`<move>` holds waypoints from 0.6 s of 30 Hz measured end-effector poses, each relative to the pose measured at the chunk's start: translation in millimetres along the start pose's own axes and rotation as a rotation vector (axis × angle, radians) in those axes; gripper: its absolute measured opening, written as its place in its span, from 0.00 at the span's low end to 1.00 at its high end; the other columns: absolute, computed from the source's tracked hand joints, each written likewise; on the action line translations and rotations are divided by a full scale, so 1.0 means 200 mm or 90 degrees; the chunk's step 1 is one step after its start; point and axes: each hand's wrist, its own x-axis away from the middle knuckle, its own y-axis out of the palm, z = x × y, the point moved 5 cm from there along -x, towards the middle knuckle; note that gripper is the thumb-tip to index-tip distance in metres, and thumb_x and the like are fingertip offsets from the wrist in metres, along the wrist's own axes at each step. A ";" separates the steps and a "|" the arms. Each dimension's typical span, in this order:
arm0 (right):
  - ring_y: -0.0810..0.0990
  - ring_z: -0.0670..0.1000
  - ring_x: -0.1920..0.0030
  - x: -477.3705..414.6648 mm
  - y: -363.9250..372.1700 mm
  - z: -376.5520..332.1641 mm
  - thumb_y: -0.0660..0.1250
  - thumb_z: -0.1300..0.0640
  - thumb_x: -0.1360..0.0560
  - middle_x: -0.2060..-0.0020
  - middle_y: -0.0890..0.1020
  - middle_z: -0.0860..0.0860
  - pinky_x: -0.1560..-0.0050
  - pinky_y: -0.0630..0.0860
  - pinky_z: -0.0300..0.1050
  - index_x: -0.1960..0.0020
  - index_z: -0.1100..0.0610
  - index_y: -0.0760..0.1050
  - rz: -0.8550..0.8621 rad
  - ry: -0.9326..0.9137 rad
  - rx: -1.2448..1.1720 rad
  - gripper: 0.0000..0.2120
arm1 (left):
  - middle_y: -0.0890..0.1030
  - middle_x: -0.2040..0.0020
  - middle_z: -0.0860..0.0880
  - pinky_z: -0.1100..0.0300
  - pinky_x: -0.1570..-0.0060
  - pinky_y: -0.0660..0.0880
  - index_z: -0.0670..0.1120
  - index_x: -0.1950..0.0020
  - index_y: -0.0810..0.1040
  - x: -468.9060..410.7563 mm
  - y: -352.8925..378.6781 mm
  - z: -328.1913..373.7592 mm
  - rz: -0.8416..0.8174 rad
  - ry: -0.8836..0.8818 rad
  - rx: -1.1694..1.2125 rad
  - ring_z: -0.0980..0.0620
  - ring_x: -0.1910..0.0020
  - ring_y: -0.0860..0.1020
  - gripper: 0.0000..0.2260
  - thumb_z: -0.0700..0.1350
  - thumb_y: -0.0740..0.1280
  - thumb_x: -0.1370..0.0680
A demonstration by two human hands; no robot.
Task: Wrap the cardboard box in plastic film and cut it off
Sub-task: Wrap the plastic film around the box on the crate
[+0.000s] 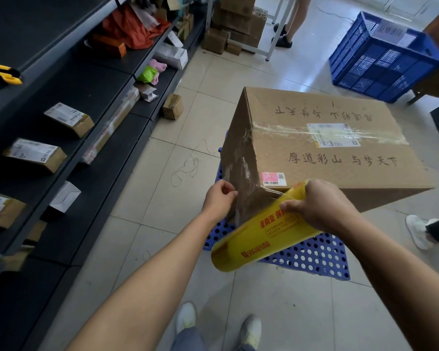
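Observation:
A large brown cardboard box (327, 148) rests on a blue perforated platform (314, 257) in the middle of the floor. Clear plastic film (241, 171) covers its near left face, wrinkled. My right hand (317, 203) grips a yellow roll of film (254, 239) by its upper end, held against the box's near corner. My left hand (219, 196) pinches the film's edge against the box's left face. A yellow and black utility knife (3, 73) lies on the shelf at far left.
Dark metal shelving (69, 122) with small parcels runs along the left. A blue plastic crate (383, 59) stands at back right. One person's legs (289, 19) are at the back, another's shoe (418, 231) at right. Stacked boxes (236, 24) sit behind.

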 end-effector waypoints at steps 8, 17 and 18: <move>0.79 0.54 0.60 -0.02 0.00 0.00 0.69 0.46 0.27 0.63 0.78 0.52 0.55 0.80 0.54 0.63 0.56 0.71 0.025 -0.007 0.095 0.16 | 0.78 0.45 0.46 0.54 0.43 0.76 0.44 0.42 0.73 0.04 0.02 -0.06 -0.017 -0.059 0.001 0.47 0.45 0.77 0.09 0.38 0.64 0.22; 0.79 0.55 0.57 -0.03 0.02 0.00 0.68 0.45 0.26 0.59 0.78 0.54 0.53 0.80 0.55 0.59 0.58 0.73 0.018 -0.017 0.062 0.16 | 0.78 0.43 0.48 0.50 0.40 0.74 0.48 0.43 0.76 0.20 0.15 -0.30 -0.188 -0.141 -0.061 0.48 0.43 0.76 0.09 0.41 0.67 0.23; 0.79 0.55 0.58 -0.03 0.02 0.00 0.68 0.44 0.26 0.59 0.78 0.54 0.53 0.80 0.55 0.58 0.58 0.73 0.019 -0.018 0.058 0.16 | 0.78 0.43 0.48 0.51 0.40 0.74 0.48 0.41 0.76 0.20 0.16 -0.30 -0.197 -0.139 -0.064 0.48 0.43 0.76 0.11 0.41 0.66 0.22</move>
